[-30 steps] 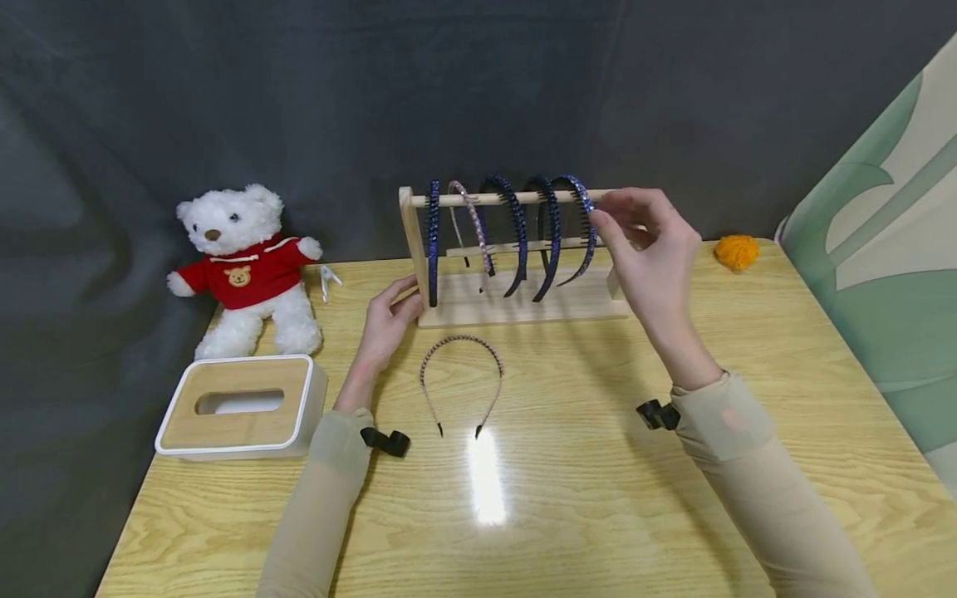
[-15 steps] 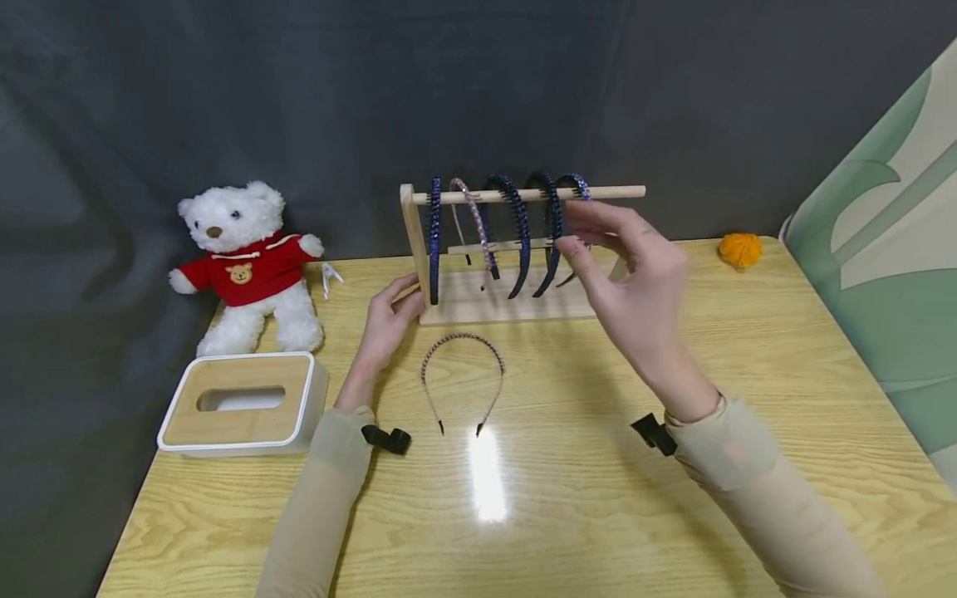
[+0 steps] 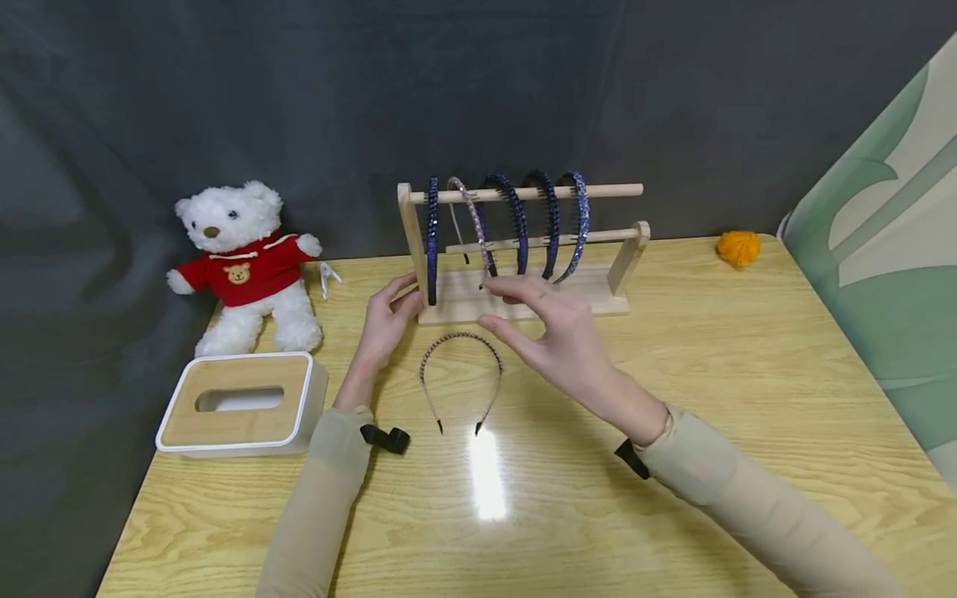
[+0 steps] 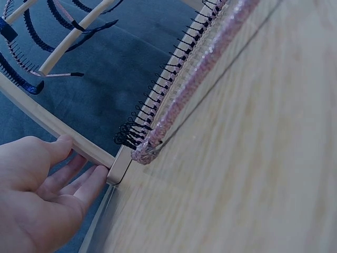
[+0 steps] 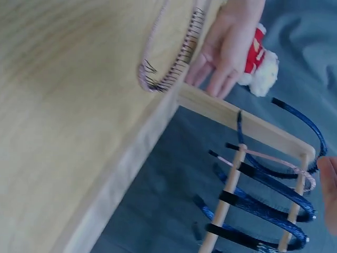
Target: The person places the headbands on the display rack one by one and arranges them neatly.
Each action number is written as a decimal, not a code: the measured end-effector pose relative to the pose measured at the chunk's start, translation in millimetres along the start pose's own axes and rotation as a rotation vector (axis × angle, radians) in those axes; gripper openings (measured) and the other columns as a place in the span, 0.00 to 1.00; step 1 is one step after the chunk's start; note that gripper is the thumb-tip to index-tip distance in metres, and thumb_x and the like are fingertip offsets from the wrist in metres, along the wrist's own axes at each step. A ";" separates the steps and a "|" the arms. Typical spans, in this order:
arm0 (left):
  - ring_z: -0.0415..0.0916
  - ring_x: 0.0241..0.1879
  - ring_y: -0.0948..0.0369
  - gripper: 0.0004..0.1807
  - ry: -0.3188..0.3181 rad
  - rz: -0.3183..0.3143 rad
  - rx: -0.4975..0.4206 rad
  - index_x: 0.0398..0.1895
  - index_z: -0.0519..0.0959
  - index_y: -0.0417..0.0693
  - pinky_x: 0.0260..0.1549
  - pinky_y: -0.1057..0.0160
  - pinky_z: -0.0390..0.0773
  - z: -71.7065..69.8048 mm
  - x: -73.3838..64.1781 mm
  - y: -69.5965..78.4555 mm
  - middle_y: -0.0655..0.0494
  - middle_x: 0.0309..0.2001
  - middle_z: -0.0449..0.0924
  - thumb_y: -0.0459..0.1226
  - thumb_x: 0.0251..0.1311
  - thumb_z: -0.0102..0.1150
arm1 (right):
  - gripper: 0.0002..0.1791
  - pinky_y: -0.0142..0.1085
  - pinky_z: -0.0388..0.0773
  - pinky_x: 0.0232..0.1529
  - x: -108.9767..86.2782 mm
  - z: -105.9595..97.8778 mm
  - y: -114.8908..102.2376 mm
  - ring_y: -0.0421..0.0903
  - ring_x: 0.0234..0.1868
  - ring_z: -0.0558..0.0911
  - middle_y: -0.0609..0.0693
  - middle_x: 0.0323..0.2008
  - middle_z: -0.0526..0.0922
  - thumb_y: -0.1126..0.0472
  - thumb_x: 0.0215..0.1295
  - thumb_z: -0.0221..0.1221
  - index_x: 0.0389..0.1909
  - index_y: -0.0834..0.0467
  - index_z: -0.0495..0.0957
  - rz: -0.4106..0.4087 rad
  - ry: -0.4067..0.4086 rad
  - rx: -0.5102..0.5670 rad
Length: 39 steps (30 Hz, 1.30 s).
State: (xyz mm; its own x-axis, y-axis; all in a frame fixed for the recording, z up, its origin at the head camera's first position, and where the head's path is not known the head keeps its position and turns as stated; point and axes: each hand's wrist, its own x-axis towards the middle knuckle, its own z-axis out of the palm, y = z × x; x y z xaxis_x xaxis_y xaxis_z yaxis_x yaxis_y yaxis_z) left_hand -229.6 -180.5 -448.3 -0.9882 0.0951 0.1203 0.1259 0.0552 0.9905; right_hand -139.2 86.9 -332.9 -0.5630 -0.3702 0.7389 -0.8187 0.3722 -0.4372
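My left hand (image 3: pixel 387 324) holds the left end of a wooden headband rack (image 3: pixel 413 241). In the left wrist view its thumb (image 4: pixel 62 147) lies on the side post, fingertips at the base's corner. A dark blue headband (image 3: pixel 433 241), a thin pink one (image 3: pixel 475 218), two toothed dark blue ones (image 3: pixel 517 220) and a glittery blue one (image 3: pixel 582 216) hang on the bars. On the table in front lies a pink sequined headband (image 3: pixel 461 335), its ends toward me. Just above and right of it hovers my right hand (image 3: pixel 564 340), thumb and fingers apart, holding nothing.
At the left sit a white teddy bear (image 3: pixel 247 262) in a red sweater, a small white clip (image 3: pixel 326 278) and a tissue box (image 3: pixel 242 415). An orange pompom (image 3: pixel 738 248) lies at the back right. A dark curtain (image 3: pixel 478 91) hangs behind the table.
My right hand has let go of the glittery blue headband on the bar and moved left and down toward the pink headband on the table. My left hand has stayed at the rack.
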 end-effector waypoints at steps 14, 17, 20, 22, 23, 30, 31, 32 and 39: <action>0.76 0.68 0.41 0.23 0.002 0.004 -0.013 0.75 0.71 0.32 0.65 0.58 0.81 -0.7 -1.1 -2.5 0.35 0.73 0.71 0.26 0.80 0.52 | 0.26 0.52 0.86 0.61 -19.4 27.9 26.6 0.60 0.54 0.89 0.62 0.54 0.88 0.56 0.66 0.75 0.59 0.68 0.84 0.207 -0.344 -0.062; 0.76 0.68 0.41 0.23 0.000 0.005 -0.009 0.75 0.71 0.32 0.65 0.59 0.82 -0.8 -1.4 -1.8 0.35 0.73 0.71 0.27 0.81 0.52 | 0.29 0.51 0.87 0.60 -21.6 31.9 31.2 0.61 0.55 0.88 0.64 0.57 0.87 0.54 0.66 0.76 0.61 0.68 0.83 0.278 -0.433 -0.090; 0.76 0.68 0.41 0.23 0.000 0.007 -0.012 0.75 0.71 0.32 0.65 0.58 0.82 -0.4 -1.0 -0.9 0.35 0.73 0.72 0.27 0.81 0.52 | 0.30 0.50 0.88 0.58 -23.5 36.3 37.0 0.61 0.54 0.88 0.65 0.57 0.87 0.55 0.66 0.76 0.62 0.69 0.82 0.309 -0.480 -0.104; 0.76 0.68 0.41 0.23 0.000 0.009 -0.012 0.75 0.71 0.32 0.65 0.58 0.82 0.1 -0.7 -0.5 0.35 0.73 0.72 0.27 0.81 0.52 | 0.30 0.50 0.88 0.58 -24.3 39.2 41.9 0.61 0.54 0.88 0.65 0.56 0.87 0.56 0.64 0.77 0.61 0.70 0.82 0.314 -0.495 -0.106; 0.76 0.68 0.41 0.23 0.001 0.009 -0.013 0.75 0.71 0.32 0.65 0.57 0.82 0.1 -0.5 -0.6 0.35 0.73 0.72 0.27 0.81 0.52 | 0.30 0.50 0.88 0.57 -24.4 40.6 44.4 0.61 0.53 0.88 0.65 0.56 0.87 0.57 0.64 0.77 0.61 0.70 0.82 0.313 -0.500 -0.107; 0.76 0.68 0.41 0.23 0.006 0.001 -0.012 0.75 0.71 0.32 0.66 0.56 0.81 -0.6 -0.9 -2.3 0.35 0.73 0.72 0.27 0.81 0.52 | 0.29 0.47 0.89 0.56 -23.3 48.7 60.1 0.60 0.52 0.89 0.66 0.54 0.87 0.60 0.62 0.78 0.60 0.71 0.82 0.345 -0.554 -0.101; 0.76 0.68 0.41 0.23 0.007 0.001 -0.010 0.75 0.71 0.32 0.66 0.56 0.81 -0.6 -0.8 -2.3 0.35 0.73 0.72 0.27 0.81 0.52 | 0.29 0.47 0.89 0.56 -23.2 49.4 61.8 0.60 0.52 0.89 0.66 0.54 0.87 0.60 0.62 0.78 0.60 0.71 0.82 0.346 -0.561 -0.102; 0.75 0.68 0.40 0.23 0.005 0.000 -0.003 0.75 0.71 0.32 0.66 0.56 0.81 -0.5 -0.9 -2.0 0.35 0.73 0.72 0.27 0.81 0.52 | 0.29 0.46 0.89 0.56 -23.1 50.0 63.4 0.60 0.51 0.89 0.66 0.54 0.87 0.60 0.62 0.78 0.60 0.71 0.82 0.348 -0.568 -0.105; 0.76 0.68 0.40 0.23 0.006 0.006 0.011 0.75 0.71 0.32 0.65 0.57 0.82 0.7 -0.6 -0.1 0.34 0.73 0.72 0.27 0.81 0.51 | 0.26 0.39 0.89 0.43 -21.6 54.2 69.9 0.46 0.31 0.83 0.62 0.47 0.90 0.62 0.63 0.77 0.58 0.71 0.84 0.400 -0.616 -0.109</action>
State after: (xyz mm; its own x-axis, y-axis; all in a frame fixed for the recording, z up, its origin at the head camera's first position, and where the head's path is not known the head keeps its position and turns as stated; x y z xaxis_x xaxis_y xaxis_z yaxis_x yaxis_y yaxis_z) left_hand -229.0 -179.9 -448.6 -0.9879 0.0893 0.1266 0.1327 0.0657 0.9890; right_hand -190.4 74.7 -407.2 -0.8036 -0.5870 0.0982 -0.5398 0.6494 -0.5357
